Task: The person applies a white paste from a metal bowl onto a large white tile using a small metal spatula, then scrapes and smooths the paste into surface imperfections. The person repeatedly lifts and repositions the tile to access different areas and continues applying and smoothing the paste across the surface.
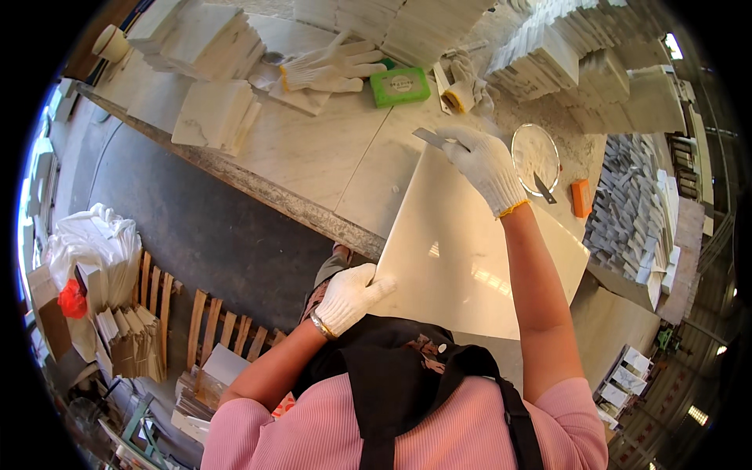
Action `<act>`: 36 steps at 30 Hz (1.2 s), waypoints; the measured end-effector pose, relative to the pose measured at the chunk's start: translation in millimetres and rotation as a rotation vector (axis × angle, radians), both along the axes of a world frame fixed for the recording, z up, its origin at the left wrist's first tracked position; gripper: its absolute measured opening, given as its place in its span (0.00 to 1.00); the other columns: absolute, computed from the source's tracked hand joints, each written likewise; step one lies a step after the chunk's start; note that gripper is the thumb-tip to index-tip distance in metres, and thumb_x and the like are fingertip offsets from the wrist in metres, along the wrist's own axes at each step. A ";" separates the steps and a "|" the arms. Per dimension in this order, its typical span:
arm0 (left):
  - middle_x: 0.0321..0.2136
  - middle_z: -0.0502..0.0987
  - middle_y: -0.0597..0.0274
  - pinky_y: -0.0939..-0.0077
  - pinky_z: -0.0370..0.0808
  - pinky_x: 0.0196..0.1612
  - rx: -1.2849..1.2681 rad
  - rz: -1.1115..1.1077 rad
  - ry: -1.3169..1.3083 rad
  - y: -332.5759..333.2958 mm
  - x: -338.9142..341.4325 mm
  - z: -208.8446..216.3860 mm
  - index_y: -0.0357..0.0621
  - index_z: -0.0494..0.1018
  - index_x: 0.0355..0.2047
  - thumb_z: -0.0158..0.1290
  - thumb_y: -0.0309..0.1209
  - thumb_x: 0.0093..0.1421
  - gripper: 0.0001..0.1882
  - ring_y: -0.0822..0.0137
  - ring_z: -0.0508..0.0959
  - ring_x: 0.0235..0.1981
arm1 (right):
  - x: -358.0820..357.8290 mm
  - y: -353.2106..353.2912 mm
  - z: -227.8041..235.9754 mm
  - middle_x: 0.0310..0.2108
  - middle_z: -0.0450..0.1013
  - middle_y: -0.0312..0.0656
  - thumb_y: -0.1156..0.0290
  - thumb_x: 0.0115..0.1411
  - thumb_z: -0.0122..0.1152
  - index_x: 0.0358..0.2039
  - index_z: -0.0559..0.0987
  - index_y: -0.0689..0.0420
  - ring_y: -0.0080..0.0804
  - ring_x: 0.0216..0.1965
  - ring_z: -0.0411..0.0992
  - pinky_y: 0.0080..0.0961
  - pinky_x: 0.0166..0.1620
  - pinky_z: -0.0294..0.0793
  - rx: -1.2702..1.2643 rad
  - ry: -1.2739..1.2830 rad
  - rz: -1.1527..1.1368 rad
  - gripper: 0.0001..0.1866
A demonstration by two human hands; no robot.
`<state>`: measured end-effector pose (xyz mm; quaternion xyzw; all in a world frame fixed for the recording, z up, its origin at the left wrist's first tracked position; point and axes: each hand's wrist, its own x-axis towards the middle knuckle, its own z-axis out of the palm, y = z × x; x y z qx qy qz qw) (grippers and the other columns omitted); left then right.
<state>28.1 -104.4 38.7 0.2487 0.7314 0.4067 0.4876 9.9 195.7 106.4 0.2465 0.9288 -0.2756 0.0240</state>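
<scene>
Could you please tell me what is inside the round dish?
The round dish holds a pale material; a flat metal scraper lies partly over it, crossing the rim. The dish's bottom is covered, so I cannot see it.

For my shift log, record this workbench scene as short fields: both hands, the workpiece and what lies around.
workpiece: glossy pale slab
left hand: gloved, touching the slab's left edge; fingers partly hidden
right hand: gloved, holding a flat metal blade at the slab's far corner
right of right hand: round dish, flat tool across its rim; orange block
beyond slab: green box, spare white gloves
</scene>
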 end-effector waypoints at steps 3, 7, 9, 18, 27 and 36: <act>0.23 0.73 0.43 0.62 0.70 0.32 0.003 -0.009 0.032 1.6 -1.0 5.6 0.35 0.72 0.27 0.53 0.51 0.62 0.26 0.52 0.75 0.26 | -4.0 0.9 -2.7 0.36 0.80 0.46 0.62 0.61 0.52 0.44 0.84 0.49 0.46 0.38 0.77 0.38 0.43 0.75 0.074 0.045 0.074 0.16; 0.24 0.74 0.42 0.60 0.71 0.33 0.031 0.027 0.014 0.2 1.5 8.2 0.35 0.72 0.27 0.52 0.52 0.62 0.27 0.49 0.75 0.27 | -10.3 -9.9 15.2 0.35 0.80 0.48 0.64 0.61 0.51 0.44 0.84 0.49 0.47 0.38 0.77 0.39 0.42 0.74 0.087 -0.072 0.103 0.16; 0.24 0.73 0.42 0.60 0.71 0.33 0.044 0.047 -0.002 -0.4 3.2 6.2 0.35 0.72 0.27 0.52 0.52 0.62 0.27 0.48 0.75 0.27 | -10.4 -17.8 27.6 0.34 0.79 0.49 0.64 0.60 0.51 0.44 0.84 0.49 0.48 0.37 0.77 0.40 0.43 0.74 0.030 -0.101 0.130 0.16; 0.23 0.73 0.40 0.59 0.71 0.33 0.024 0.006 0.034 1.0 1.6 4.3 0.36 0.72 0.26 0.52 0.53 0.61 0.27 0.45 0.75 0.27 | -19.3 -4.9 16.6 0.34 0.80 0.50 0.67 0.58 0.50 0.43 0.84 0.50 0.47 0.37 0.77 0.39 0.43 0.75 0.087 -0.052 0.139 0.17; 0.23 0.73 0.40 0.57 0.70 0.33 0.038 0.000 0.065 2.7 -0.6 4.1 0.36 0.71 0.26 0.52 0.53 0.61 0.27 0.44 0.75 0.27 | -26.6 -3.0 18.0 0.34 0.80 0.48 0.66 0.57 0.50 0.41 0.85 0.52 0.46 0.37 0.78 0.38 0.43 0.75 0.019 -0.140 0.097 0.17; 0.24 0.74 0.41 0.57 0.72 0.34 0.023 0.019 0.050 3.6 -2.5 7.9 0.37 0.72 0.26 0.52 0.52 0.61 0.26 0.44 0.77 0.29 | -46.2 -0.6 37.6 0.30 0.80 0.45 0.64 0.55 0.53 0.38 0.85 0.55 0.43 0.35 0.78 0.38 0.41 0.75 -0.067 -0.289 0.147 0.16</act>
